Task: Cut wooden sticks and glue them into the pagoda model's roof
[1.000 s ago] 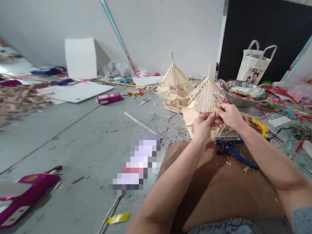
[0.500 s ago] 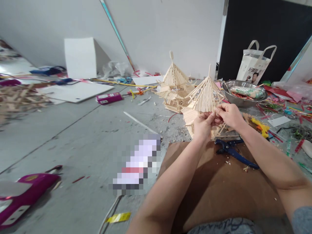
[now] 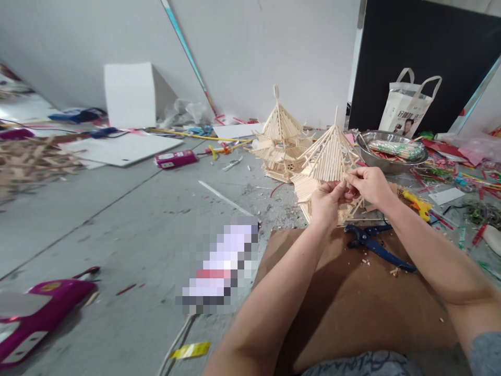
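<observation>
A pavilion model of pale wooden sticks (image 3: 327, 162) stands in front of me, with a pointed roof and a tier below it. At the roof's lower right edge, my left hand (image 3: 327, 200) is closed, thumb and fingers pinching the ends of the roof sticks. My right hand (image 3: 367, 184) meets it there, its thumb and forefinger pinched on the same corner. Any small piece between the fingertips is hidden. Behind and left stands a second stick pavilion (image 3: 278, 125) with a finial. Below my right forearm, blue-handled pliers (image 3: 378, 248) lie on a brown board (image 3: 352, 308).
A yellow glue gun (image 3: 418, 205) lies right of the model. Behind it a metal bowl (image 3: 391, 166) holds packed sticks, near a white bag (image 3: 405, 109). A pixelated phone-like object (image 3: 219, 263) and a magenta power tool-like case (image 3: 43, 313) lie left. Scraps litter the right.
Both hands stay at the same roof corner, with hardly any finger movement. The whole view has shifted very slightly.
</observation>
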Available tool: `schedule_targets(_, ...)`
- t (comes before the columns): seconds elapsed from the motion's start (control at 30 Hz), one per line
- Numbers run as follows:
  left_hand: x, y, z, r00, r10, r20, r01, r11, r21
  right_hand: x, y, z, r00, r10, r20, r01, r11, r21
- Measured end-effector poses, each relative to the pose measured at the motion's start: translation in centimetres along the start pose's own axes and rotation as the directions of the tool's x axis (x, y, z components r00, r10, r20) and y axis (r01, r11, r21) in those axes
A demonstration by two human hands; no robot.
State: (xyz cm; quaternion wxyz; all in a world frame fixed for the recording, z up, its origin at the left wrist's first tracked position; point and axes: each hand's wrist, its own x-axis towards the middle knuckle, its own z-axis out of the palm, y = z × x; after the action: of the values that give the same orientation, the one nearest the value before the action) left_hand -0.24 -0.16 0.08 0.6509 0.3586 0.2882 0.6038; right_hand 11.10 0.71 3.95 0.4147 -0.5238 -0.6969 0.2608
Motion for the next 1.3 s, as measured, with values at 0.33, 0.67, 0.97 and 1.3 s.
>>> schedule_targets(0.33, -0.1, 0.3, 0.1, 1.0, -0.01, 0.008, 0.01, 1.0, -0.03, 0.2, -0.2, 0.1, 1.0, 0.027, 0.004, -0.027, 1.0, 0.015)
schedule_targets(0.67, 0.1, 0.2, 0.0, 1.0, -0.008, 0.0, 0.008, 1.0, 0.018, 0.1, -1.4, 0.2, 0.998, 0.065, -0.017, -0.065, 0.998, -0.003)
schedule_targets(0.97, 0.1, 0.2, 0.0, 1.0, 0.001, 0.013, -0.001, 1.0, -0.017, 0.1, -1.5, 0.1, 0.998, 0.063, -0.009, -0.063, 0.998, -0.004)
schedule_targets(1.3, 0.0, 0.2, -0.1, 1.0, -0.01, 0.022, 0.011, 0.999, -0.039, 0.1, -1.1, 0.0, 1.0, 0.023, -0.008, -0.023, 1.0, -0.01)
